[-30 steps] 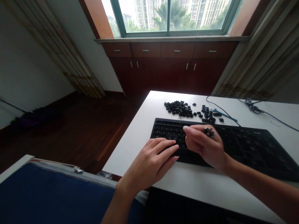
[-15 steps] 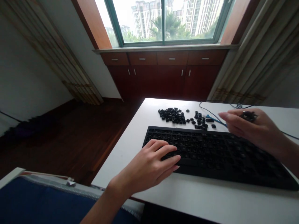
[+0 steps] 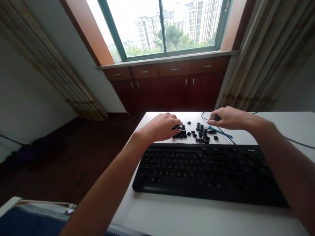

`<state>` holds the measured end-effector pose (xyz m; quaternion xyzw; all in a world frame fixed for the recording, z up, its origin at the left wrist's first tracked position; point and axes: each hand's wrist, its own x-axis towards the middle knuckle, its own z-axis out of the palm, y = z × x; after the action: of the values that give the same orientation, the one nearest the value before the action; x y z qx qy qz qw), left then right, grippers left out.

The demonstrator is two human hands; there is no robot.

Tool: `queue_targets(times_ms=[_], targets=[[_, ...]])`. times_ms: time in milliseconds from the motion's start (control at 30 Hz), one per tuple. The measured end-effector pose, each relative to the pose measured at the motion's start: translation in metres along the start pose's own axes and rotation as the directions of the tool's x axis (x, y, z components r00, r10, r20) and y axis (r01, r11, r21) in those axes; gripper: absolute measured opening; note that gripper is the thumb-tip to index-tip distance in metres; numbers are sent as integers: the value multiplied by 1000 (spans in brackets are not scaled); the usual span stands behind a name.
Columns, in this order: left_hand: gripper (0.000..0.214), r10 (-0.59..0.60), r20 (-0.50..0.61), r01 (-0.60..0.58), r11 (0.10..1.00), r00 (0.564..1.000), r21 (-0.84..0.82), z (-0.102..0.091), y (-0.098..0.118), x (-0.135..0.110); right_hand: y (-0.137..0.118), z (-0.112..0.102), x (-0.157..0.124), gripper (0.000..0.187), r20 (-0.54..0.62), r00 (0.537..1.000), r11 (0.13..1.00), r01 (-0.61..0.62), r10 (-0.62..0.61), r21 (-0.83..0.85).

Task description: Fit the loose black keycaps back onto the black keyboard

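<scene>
Head-worn view, close, facing forward and down over a black keyboard (image 3: 206, 173) on a white desk (image 3: 197, 219), window (image 3: 137, 32) upper center.

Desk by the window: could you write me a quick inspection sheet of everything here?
Surface: white desk.
Job's things: loose black keycaps in a scattered pile behind a black keyboard.
Clutter: blue strip beside the keycaps.
Grips: left hand curled down at the pile's left end; right hand closed over a dark piece, probably a keycap.
Cables: thin dark cable along the desk's far side.
Surroundings: window, wooden cabinets, curtain.
</scene>
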<state>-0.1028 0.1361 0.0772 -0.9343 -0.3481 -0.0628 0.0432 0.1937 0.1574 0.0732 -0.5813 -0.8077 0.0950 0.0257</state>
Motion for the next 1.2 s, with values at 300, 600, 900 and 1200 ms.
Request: queue_targets(times_ms=[300, 600, 900, 1200], targets=[[32, -117, 253, 154, 979, 960, -132, -5, -6, 40, -16, 44, 15, 43, -56, 983, 984, 173, -175, -42], [30, -102, 339, 172, 968, 935, -185, -5, -25, 26, -5, 63, 24, 49, -53, 987, 985, 145, -150, -94], [32, -19, 304, 104, 958, 952, -268, -7, -21, 24, 2, 65, 26, 41, -90, 987, 990, 130, -134, -53], [32, -11, 317, 92, 966, 948, -241, -4, -22, 26, 11, 71, 32, 35, -142, 975, 985, 166, -170, -42]])
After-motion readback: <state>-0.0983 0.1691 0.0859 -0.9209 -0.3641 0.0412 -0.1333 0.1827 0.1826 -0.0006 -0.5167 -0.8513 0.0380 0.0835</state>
